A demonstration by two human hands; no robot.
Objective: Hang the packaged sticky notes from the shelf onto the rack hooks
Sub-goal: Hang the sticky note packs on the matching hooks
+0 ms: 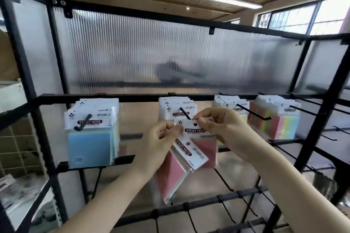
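We see two bare hands held up in front of a black rack [132,98] with see-through ribbed panels behind it. The right hand [217,125] pinches the top of a pink pack of sticky notes [200,138], right by the little hole in its white card. The hole sits just under the tip of a black hook [184,113], very near it, but the pack is not on the hook yet. The left hand [161,143] has its fingers curled around more pink packs [174,168] that tilt down and to the left. Behind the hands, more packs already hang on that same hook. To the left hangs a stack of blue packs [91,138]. To the right hang two stacks in many colors [280,121]. Empty hooks stick out lower down and on the far right.
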